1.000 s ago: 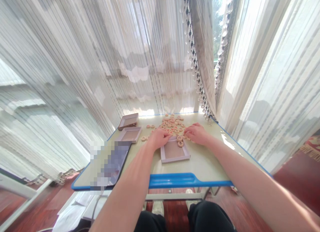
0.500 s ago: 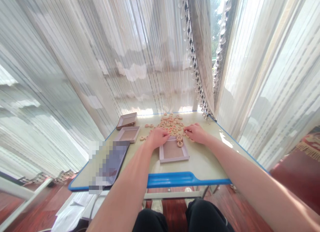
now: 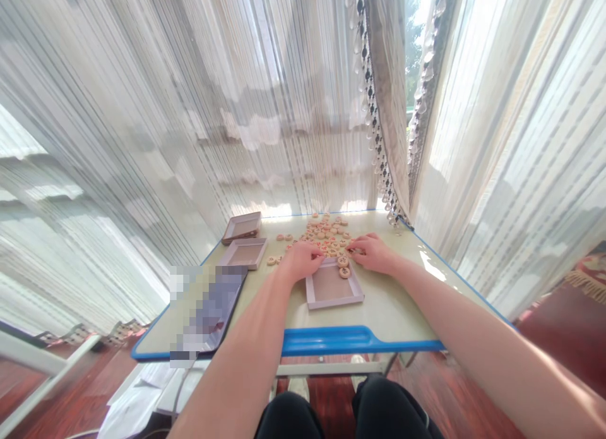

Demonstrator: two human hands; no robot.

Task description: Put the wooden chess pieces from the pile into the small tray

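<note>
Several round wooden game pieces (image 3: 326, 232) with red and dark marks lie scattered on a pale table (image 3: 388, 306). A shallow square tray (image 3: 333, 288) sits in front of me, with two pieces (image 3: 344, 268) in its far right corner. My left hand (image 3: 302, 260) rests at the tray's far left edge, fingers curled down onto pieces at the pile's near side. My right hand (image 3: 375, 252) lies at the tray's far right, fingers bent and pinched around pieces there. What each hand holds is too small to make out.
Two more shallow square trays (image 3: 243, 252) (image 3: 243, 227) lie at the table's left. A dark tablet (image 3: 215, 309) lies at the near left, partly blurred. A blue rim (image 3: 331, 340) edges the table front. Sheer curtains (image 3: 237, 98) hang close behind and to the right.
Both hands stay at the far edge of the tray with only small finger shifts. The view has moved slightly; the pieces in the tray stay put.
</note>
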